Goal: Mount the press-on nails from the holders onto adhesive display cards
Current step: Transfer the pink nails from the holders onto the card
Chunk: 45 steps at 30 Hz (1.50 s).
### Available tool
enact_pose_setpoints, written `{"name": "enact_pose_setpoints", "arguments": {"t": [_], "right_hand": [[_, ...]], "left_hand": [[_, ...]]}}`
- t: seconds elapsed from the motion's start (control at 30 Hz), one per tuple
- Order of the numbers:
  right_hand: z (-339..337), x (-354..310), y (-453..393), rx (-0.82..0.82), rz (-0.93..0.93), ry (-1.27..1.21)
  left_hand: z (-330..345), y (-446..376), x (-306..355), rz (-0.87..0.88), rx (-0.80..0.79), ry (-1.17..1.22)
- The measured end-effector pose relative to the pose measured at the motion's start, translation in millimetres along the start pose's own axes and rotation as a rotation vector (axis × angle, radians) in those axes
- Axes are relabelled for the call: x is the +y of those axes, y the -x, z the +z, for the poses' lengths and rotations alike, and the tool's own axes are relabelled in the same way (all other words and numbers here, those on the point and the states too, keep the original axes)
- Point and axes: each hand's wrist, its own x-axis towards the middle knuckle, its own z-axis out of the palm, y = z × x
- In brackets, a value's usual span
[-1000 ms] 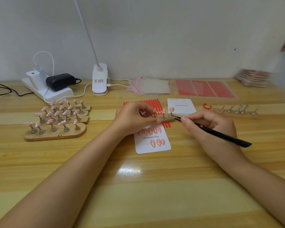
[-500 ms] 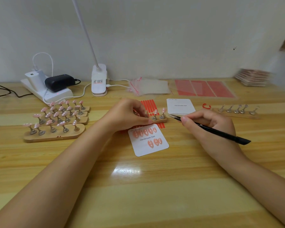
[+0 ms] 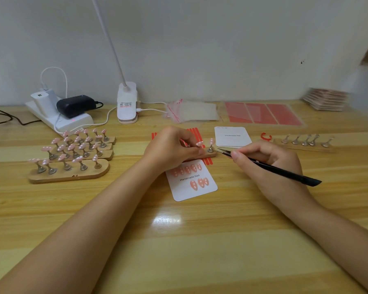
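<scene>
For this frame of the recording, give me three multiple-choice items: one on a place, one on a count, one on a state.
1. Where do the full nail holders lie?
A. On the table's left side
B. Against the right wall
C. On the red sheet

2. How many nails are on the lower row of the card being filled?
A. One
B. Three
C. Six

3. What is the right hand doing?
A. Lying flat, open
B. Gripping black tweezers
C. Holding a card

Key: 1 A, the stacked holders with pink nails sit left of the left hand. 2 B, three pink nails show under the printed words. 3 B, its fingers curl round the tweezers, tip toward the small holder.
</scene>
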Motion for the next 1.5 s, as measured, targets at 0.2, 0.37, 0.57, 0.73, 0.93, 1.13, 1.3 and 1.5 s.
{"name": "enact_pose_setpoints", "arguments": {"t": [0.2,0.37,0.57,0.73,0.93,1.13,1.3,1.5], "right_hand": [[0.0,-1.4,0.5,-0.020,-0.007,0.009],[0.4,-1.5,0.8,-0.024,-0.003,-0.001],[0.6,-1.2,0.2,-0.021,-0.007,0.010],[0.6,-0.2,0.1,-0.025,-0.001,0.022],[0.6,-0.2,0.2,-0.038,0.006,0.034],[1.6,-1.7,1.1,-0.025,-0.034,0.020],[6.4,-5.8,-7.4,-0.096,-0.146,0.121],[19.7,-0.6,-20.2,-0.045,-0.222,0.154]], "left_hand": [[-5.2,-0.4,0.8,-0.021,-0.070,0.039],[-1.3,3.9,3.7,-0.028,-0.005,0.018],[-2.8,2.6,5.5,-0.094,-0.028,0.034],[-7.1,1.8,8.0,-0.142,-0.086,0.086],[-7.6,1.9,6.4,-0.162,-0.099,0.173],[-6.6,4.4,1.5,-0.152,-0.078,0.237],[-7.3,4.0,-0.1,-0.147,-0.094,0.243],[-6.9,4.7,-0.5,-0.144,-0.086,0.265]]}}
